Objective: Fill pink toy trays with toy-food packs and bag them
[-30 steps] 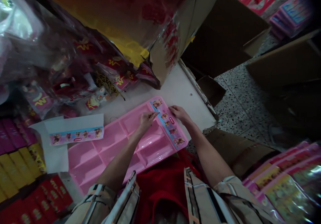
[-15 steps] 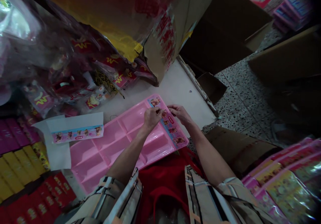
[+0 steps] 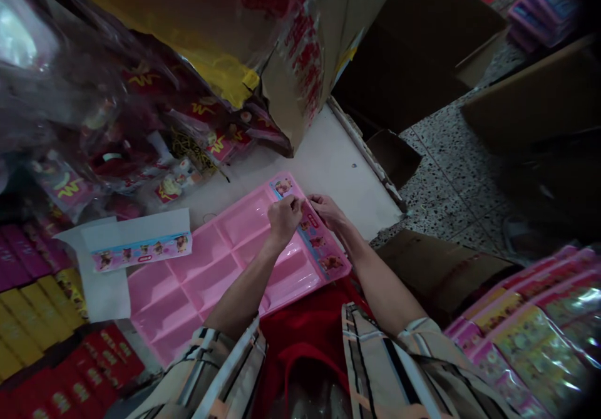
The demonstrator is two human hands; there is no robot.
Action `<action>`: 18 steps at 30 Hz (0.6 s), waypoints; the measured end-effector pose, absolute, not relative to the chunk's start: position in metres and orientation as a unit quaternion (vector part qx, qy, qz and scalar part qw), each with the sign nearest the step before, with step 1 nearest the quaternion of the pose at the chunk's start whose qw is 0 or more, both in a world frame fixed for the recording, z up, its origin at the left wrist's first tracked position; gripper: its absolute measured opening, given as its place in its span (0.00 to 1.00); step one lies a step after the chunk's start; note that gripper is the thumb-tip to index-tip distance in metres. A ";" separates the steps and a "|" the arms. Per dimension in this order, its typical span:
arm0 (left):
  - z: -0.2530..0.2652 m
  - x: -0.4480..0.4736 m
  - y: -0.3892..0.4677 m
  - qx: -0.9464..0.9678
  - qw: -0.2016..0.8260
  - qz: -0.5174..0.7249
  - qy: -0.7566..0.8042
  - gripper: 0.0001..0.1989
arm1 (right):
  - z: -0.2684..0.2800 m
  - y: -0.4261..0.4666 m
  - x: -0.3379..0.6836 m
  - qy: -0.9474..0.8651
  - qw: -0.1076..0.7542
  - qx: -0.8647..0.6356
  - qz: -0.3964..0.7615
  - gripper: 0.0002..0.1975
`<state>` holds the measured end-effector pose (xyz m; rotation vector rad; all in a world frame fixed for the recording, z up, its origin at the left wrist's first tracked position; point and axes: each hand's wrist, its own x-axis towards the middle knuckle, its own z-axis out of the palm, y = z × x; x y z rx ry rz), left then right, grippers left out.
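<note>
A pink plastic compartment tray lies slanting across the white tabletop, its far end at the right. Along that end runs a printed sticker with small pictures on a blue and pink ground. My left hand is closed in a fist, its knuckles over the upper part of the sticker. At the tray's right rim, my right hand has its fingers bent round the edge. To the left, a white backing sheet carries another printed sticker and overlaps the tray's corner.
Bagged red packets with yellow marks pile up at the back left, beneath a torn carton. Yellow boxes and red boxes stack at the lower left. Packed trays stand at the lower right. The table edge borders a speckled floor.
The left hand's fingers have curled from a pinch into a tighter fist on the sticker. The right hand stays at the tray's edge. The whole view has shifted slightly.
</note>
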<state>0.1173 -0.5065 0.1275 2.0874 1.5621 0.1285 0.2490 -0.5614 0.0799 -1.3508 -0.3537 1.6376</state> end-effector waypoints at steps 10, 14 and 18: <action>0.110 0.028 -0.540 0.675 0.570 -0.041 0.466 0.10 | 0.050 -0.558 0.243 -0.134 0.451 -0.687 0.554 0.17; 0.101 0.019 -0.561 0.631 0.631 -0.033 0.450 0.09 | 0.047 -0.569 0.251 -0.183 0.410 -0.696 0.561 0.18; 0.090 0.053 -0.581 0.484 0.707 0.048 0.513 0.16 | 0.054 -0.625 0.262 -0.220 0.348 -0.686 0.599 0.21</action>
